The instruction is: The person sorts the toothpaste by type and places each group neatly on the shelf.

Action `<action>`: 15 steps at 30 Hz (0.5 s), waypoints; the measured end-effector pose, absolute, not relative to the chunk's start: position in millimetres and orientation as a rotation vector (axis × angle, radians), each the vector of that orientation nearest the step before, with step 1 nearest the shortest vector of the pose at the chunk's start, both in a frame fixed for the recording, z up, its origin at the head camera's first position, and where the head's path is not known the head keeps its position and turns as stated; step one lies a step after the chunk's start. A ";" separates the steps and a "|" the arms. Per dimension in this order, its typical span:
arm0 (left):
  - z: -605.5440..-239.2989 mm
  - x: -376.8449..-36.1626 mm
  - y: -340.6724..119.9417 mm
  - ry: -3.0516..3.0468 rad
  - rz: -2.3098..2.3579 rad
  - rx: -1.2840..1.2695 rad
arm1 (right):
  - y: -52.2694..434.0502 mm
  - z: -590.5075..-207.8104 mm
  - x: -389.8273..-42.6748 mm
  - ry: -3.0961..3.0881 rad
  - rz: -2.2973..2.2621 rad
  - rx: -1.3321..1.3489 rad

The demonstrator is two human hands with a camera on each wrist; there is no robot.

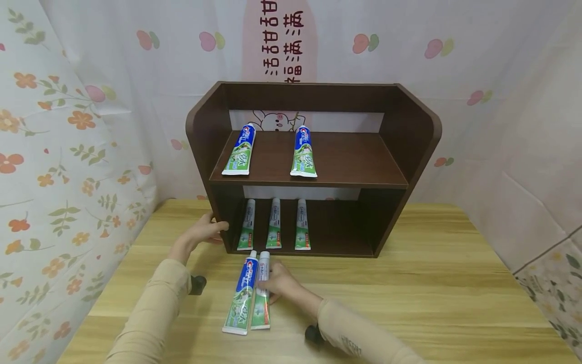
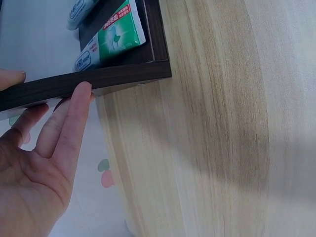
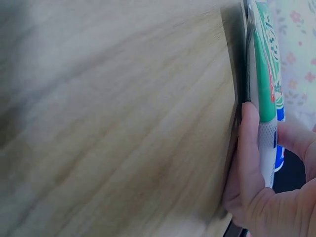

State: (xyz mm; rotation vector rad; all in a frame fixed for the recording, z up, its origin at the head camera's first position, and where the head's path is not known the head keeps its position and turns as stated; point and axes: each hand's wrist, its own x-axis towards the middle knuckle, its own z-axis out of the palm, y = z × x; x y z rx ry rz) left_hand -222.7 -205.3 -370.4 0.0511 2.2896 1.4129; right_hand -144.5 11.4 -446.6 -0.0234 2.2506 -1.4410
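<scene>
My right hand [image 1: 283,282] pinches a slim white-and-green toothpaste tube [image 1: 261,314] in front of the shelf. In the right wrist view, fingers and thumb lie on opposite sides of that tube [image 3: 265,94]. Close on its left is a larger blue-and-green toothpaste tube [image 1: 240,301], cap toward the shelf. My left hand [image 1: 206,230] grips the left side panel of the dark brown shelf [image 1: 354,159]. The left wrist view shows the thumb over one face of the panel [image 2: 126,74] and the fingers against the other.
Two blue-and-green tubes [image 1: 303,151] lie on the upper shelf, spaced apart. On the lower level, three slim white-and-green tubes [image 1: 302,225] lie in a row toward the left. The shelf stands on a wooden table [image 1: 432,293], with printed curtains [image 1: 91,167] behind and beside it.
</scene>
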 end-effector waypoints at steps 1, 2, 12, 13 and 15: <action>-370.8 -222.8 -205.5 2.288 1.414 0.052 | 11.7 -446.5 -144.3 2.243 -1.444 -0.019; -371.2 -222.6 -205.8 2.289 1.412 0.052 | 12.3 -446.5 -144.1 2.239 -1.446 -0.020; -373.4 -224.7 -207.2 2.305 1.400 0.035 | 19.4 -448.5 -144.5 2.182 -1.498 -0.041; -373.5 -225.1 -207.0 2.304 1.400 0.032 | 19.8 -448.8 -144.5 2.177 -1.503 -0.039; -373.2 -225.5 -206.7 2.300 1.399 0.036 | 20.6 -448.9 -144.4 2.161 -1.516 -0.030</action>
